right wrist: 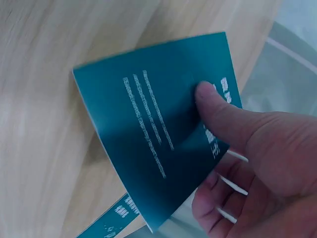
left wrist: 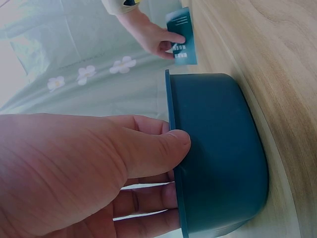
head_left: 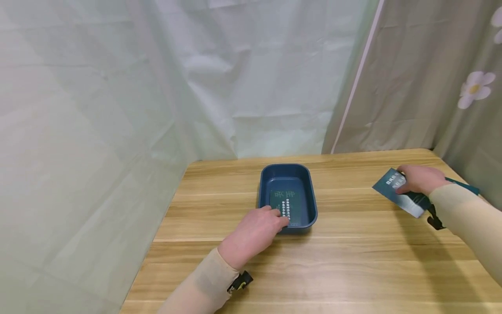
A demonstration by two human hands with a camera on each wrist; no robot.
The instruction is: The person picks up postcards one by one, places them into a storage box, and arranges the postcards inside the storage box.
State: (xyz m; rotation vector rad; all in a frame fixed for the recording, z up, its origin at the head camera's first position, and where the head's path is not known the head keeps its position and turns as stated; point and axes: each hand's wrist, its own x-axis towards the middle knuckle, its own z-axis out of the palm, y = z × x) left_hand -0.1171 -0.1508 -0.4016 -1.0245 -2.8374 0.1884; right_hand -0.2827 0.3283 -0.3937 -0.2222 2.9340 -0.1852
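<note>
My left hand (head_left: 255, 233) grips the near rim of a dark blue rectangular tray (head_left: 286, 174), its thumb on the outer wall (left wrist: 218, 148) and its fingers over the edge. Inside the tray lies a dark green printed card (head_left: 296, 205), partly covered by my fingers. At the right side of the table, my right hand (head_left: 423, 179) pinches another dark green card (right wrist: 148, 119) with white lettering, thumb on its face. This card is tilted and held above the tabletop. A further green card (head_left: 466, 186) shows behind my right wrist, mostly hidden.
The wooden table (head_left: 353, 248) carries the tray near its middle. Pale curtains (head_left: 266, 78) hang behind and to the left, and a flowered curtain (head_left: 470, 87) closes off the right side. A black strap (head_left: 240, 281) sits at my left wrist.
</note>
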